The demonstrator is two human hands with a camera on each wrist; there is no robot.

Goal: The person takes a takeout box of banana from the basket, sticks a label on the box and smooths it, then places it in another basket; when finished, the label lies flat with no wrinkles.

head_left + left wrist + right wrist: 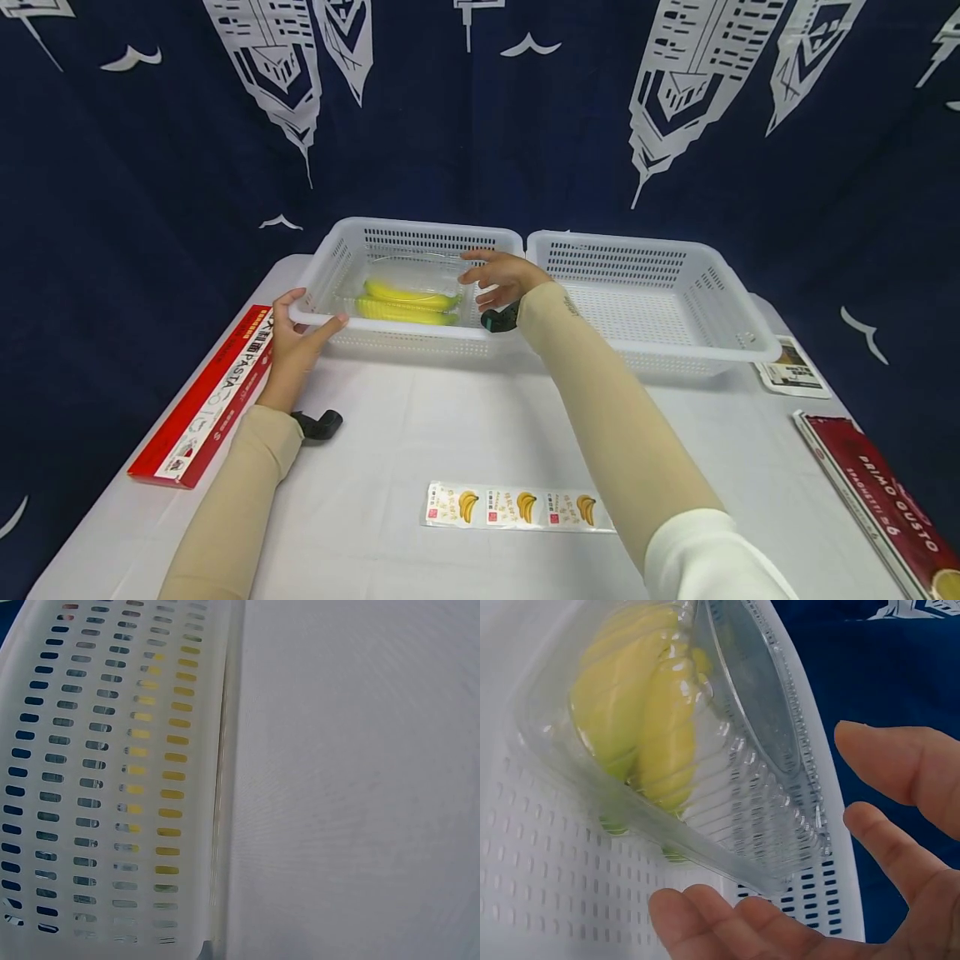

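Note:
At the near left corner of the left white basket (431,332), my left hand (291,354) holds the rim, thumb along the front. Inside that basket lies a clear plastic container (358,267) with two yellow-green bananas (408,297). My right hand (502,275) hovers over the basket's right end, fingers spread and holding nothing. In the right wrist view, its fingers (705,922) are apart from the clear container (742,787). The left wrist view shows the perforated basket wall (97,780), with yellow visible through the slots; the left hand itself is hidden there.
A second white basket (637,243) stands to the right. On the table (375,450) lie a banana sticker strip (517,507), a red PASTA box (210,400) at left, a dark red spaghetti box (885,500) and a small packet (795,371) at right.

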